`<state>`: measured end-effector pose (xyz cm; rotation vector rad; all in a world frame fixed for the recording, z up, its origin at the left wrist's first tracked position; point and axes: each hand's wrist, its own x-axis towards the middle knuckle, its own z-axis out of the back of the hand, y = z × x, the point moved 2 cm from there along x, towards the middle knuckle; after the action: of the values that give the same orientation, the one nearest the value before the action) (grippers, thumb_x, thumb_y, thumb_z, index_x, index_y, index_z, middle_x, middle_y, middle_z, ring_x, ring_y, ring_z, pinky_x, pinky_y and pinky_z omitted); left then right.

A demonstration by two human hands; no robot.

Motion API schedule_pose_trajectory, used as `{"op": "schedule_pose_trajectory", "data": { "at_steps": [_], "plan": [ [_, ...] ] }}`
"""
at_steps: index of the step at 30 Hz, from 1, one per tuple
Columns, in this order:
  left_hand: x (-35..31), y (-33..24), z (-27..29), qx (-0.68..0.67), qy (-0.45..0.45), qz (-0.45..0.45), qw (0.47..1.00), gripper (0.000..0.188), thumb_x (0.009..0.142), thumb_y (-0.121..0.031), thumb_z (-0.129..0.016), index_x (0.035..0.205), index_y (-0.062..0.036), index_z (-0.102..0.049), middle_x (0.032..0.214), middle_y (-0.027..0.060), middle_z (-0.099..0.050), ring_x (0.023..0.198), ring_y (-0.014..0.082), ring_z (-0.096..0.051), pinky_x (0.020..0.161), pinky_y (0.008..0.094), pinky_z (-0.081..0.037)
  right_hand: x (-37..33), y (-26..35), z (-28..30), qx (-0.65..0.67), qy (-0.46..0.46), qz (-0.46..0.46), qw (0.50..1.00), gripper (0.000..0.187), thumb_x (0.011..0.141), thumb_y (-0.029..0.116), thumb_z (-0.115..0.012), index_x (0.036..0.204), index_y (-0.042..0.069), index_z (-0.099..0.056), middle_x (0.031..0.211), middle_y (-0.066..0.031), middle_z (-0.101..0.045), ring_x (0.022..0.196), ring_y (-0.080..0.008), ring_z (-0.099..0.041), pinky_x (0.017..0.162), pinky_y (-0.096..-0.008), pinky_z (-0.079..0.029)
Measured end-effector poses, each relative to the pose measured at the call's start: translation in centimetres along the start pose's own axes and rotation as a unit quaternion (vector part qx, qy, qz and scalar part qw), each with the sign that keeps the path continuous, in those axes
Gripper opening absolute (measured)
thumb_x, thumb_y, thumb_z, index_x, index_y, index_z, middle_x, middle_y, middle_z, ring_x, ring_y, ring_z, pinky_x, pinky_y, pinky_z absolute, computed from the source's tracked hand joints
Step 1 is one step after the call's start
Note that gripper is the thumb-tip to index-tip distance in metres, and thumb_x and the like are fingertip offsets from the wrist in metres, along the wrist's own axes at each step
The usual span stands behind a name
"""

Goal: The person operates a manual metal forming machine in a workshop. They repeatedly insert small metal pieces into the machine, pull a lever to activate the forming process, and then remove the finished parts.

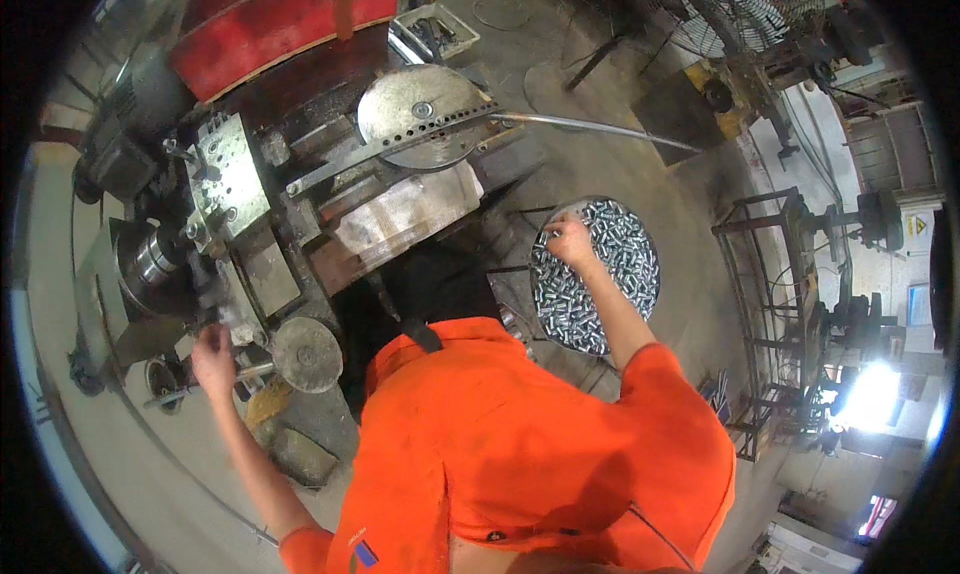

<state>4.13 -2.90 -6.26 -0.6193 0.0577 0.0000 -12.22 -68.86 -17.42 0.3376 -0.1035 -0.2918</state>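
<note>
My left hand (213, 360) is raised beside the lathe's steel chuck (153, 258), a little toward me from it. Its fingers are curled together, and what they hold, if anything, is too small to tell. On the other side, my right hand (570, 240) reaches over the left rim of a round container full of short shiny metal sleeves (605, 284). Thumb and fingertips there are pinched together; a small dark spot shows at them, but I cannot make out what it is. A round handwheel (307, 355) sits on the machine, right of my left hand.
A large metal disc (420, 104) with a perforated bar and a long rod (600, 129) spans the machine's far side. Behind it stands a red panel (285, 34). A metal rack (765, 274) and a fan (735, 19) stand to the right.
</note>
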Motion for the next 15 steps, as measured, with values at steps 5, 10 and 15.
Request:
{"op": "schedule_pose_trajectory", "data": {
  "at_steps": [5, 10, 15],
  "plan": [
    [-1.6, -6.1, 1.5, -0.227, 0.025, -0.002, 0.974, 0.023, 0.090, -0.014, -0.056, 0.100, 0.0058, -0.060, 0.078, 0.0042, -0.062, 0.070, 0.0089, -0.056, 0.067, 0.0233, -0.045, 1.6, 11.9, 5.0, 0.156, -0.019, 0.161, 0.974, 0.038, 0.056, 0.015, -0.063, 0.093, 0.009, -0.070, 0.103, -0.0141, -0.057, 0.098, -0.0314, -0.054, 0.086, -0.0380, -0.045],
    [-3.0, -18.8, 0.9, -0.337, 0.062, -0.022, 0.939, 0.022, 0.090, -0.017, -0.056, 0.099, 0.0022, -0.064, 0.075, 0.0056, -0.066, 0.069, 0.0113, -0.061, 0.069, 0.0251, -0.047, 2.1, 26.1, 10.1, 0.357, 0.030, 0.304, 0.883, 0.050, 0.052, 0.004, -0.054, 0.099, 0.005, -0.068, 0.110, -0.0153, -0.054, 0.099, -0.0281, -0.055, 0.083, -0.0327, -0.046],
    [-4.5, -23.6, -3.5, -0.519, 0.331, -0.037, 0.787, 0.044, 0.097, -0.037, -0.042, 0.094, 0.0029, -0.060, 0.078, 0.0125, -0.066, 0.073, 0.0202, -0.066, 0.070, 0.0290, -0.052, 2.1, 35.1, 12.2, 0.461, 0.069, 0.425, 0.776, 0.052, 0.052, 0.007, -0.056, 0.103, 0.004, -0.067, 0.114, -0.0159, -0.054, 0.096, -0.0298, -0.054, 0.081, -0.0358, -0.045]
  ]
}}
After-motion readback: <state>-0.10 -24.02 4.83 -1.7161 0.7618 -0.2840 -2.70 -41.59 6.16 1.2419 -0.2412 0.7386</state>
